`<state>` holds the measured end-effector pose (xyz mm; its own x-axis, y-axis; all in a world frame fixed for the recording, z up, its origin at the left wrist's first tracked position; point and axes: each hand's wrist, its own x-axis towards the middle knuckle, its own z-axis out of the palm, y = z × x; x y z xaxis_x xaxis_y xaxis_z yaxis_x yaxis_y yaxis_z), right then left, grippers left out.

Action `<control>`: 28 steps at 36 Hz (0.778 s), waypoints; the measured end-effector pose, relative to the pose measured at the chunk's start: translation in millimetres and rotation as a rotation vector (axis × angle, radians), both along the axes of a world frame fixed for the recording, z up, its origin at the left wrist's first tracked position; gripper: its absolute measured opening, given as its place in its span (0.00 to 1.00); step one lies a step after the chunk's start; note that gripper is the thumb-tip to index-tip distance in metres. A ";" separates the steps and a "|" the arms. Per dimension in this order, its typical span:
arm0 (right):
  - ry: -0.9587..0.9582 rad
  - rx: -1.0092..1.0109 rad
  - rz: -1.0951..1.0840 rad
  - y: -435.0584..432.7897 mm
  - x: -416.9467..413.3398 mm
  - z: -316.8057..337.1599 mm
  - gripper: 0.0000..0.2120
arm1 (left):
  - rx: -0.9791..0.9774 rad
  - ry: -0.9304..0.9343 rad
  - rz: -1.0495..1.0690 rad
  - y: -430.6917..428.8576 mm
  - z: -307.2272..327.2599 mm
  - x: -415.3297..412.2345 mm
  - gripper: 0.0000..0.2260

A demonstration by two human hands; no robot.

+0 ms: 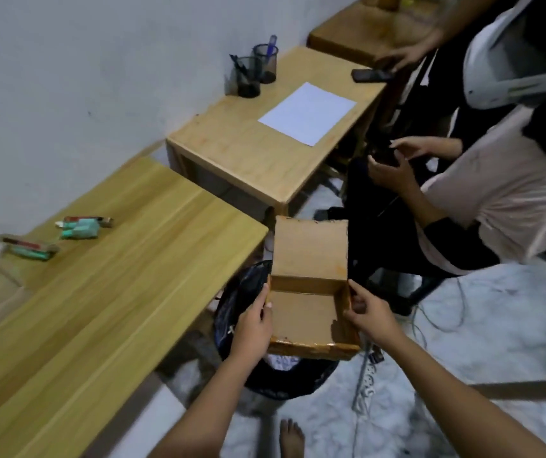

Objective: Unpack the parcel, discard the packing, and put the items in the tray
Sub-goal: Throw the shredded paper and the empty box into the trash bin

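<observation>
Marble floor, black bin (252,292) beneath, open cardboard box (304,312) gripped between both hands' fingers (265,300)

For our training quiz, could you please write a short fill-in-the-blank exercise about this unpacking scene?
1. The open cardboard box is held by ____ hands, the left hand and the right hand.
2. Inside, the box looks ____.
3. The box is held above a black-lined ____ on the floor.
4. On the farther table, a white sheet of ____ lies near two pen holders.

Missing words: both; empty; bin; paper
</observation>
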<state>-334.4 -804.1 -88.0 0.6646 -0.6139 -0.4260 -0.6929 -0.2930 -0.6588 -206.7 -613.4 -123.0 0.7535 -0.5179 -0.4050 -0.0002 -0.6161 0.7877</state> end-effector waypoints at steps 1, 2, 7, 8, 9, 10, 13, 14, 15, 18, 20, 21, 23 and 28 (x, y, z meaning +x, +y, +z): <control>-0.006 0.008 -0.001 -0.1 -1.5 -4.5 0.31 | 0.009 0.026 0.023 -2.5 -2.7 -0.9 0.20; -0.017 0.016 -0.001 -0.2 -2.1 -9.2 0.31 | 0.010 0.044 0.046 -5.1 -5.8 -1.1 0.20; 0.007 0.093 0.042 -3.3 -0.2 -29.4 0.31 | 0.050 0.097 -0.008 -15.1 -19.4 4.9 0.22; 0.028 0.113 0.073 -3.3 0.7 -32.7 0.33 | 0.075 0.090 -0.043 -15.7 -22.3 6.7 0.23; 0.053 0.114 0.105 -3.0 1.6 -36.2 0.34 | 0.118 0.076 -0.077 -15.7 -24.5 8.3 0.24; 0.074 0.103 0.131 -2.7 2.7 -40.3 0.35 | 0.158 0.062 -0.093 -15.6 -26.7 9.2 0.24; 0.133 0.082 0.160 0.9 6.4 -43.6 0.37 | 0.212 0.046 -0.105 -11.7 -31.9 9.2 0.24; 0.143 0.078 0.178 2.2 7.7 -43.7 0.36 | 0.221 0.038 -0.121 -9.2 -33.7 8.6 0.24; 0.150 0.069 0.199 3.6 9.3 -43.4 0.35 | 0.231 0.033 -0.137 -6.6 -34.0 7.8 0.24; 0.157 0.047 0.244 7.2 14.5 -40.6 0.34 | 0.241 0.010 -0.162 0.5 -35.2 6.8 0.24; 0.161 0.029 0.263 9.5 19.8 -35.8 0.33 | 0.242 -0.012 -0.173 3.0 -31.1 6.3 0.24; 0.163 0.016 0.268 10.8 23.4 -32.3 0.33 | 0.239 -0.018 -0.180 3.3 -27.6 6.6 0.24; 0.153 -0.013 0.279 14.2 32.6 -22.9 0.32 | 0.220 -0.026 -0.202 2.5 -18.0 8.4 0.24; 0.107 -0.086 0.304 25.8 70.0 12.4 0.31 | 0.161 -0.168 -0.315 2.0 16.3 24.2 0.22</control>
